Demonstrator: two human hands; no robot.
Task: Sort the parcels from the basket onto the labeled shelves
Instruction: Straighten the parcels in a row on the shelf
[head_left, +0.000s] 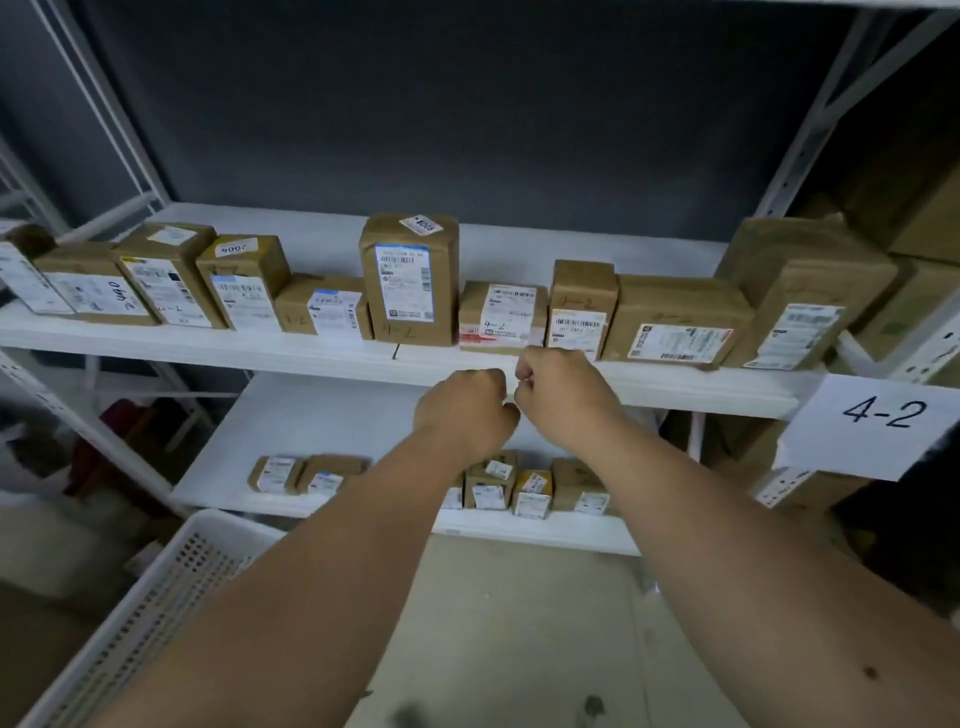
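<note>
a: where do the person's hands stand?

b: both are raised in front of the upper shelf (332, 358), at about its front edge. the left hand (465, 402) and the right hand (558, 387) are side by side, nearly touching, fingers curled into loose fists. whether they pinch something small between them cannot be told; no parcel shows in either.

a: and the parcels?

b: a row of brown parcels lines the upper shelf from 9 o'clock to 3 o'clock. the tall parcel (410, 280) stands upright at centre, marked 4-2 by hand near its base. just right of it a low parcel (503, 317) lies flat, and a narrow parcel (582, 309) stands at 1 o'clock from the right hand. the paper sign (878, 423) reading 4-2 hangs at 3 o'clock. the lower shelf (291, 415) holds smaller parcels (488, 488) at its front. the white basket (156, 597) sits at 7 o'clock; its inside is not in view.

a: how should the step go well?

b: likely a placement is just finished here. the person would do well to check that each handwritten code matches the sign, leave labels facing front, keep the row tight and square, then go back to the basket for the next one.
</note>
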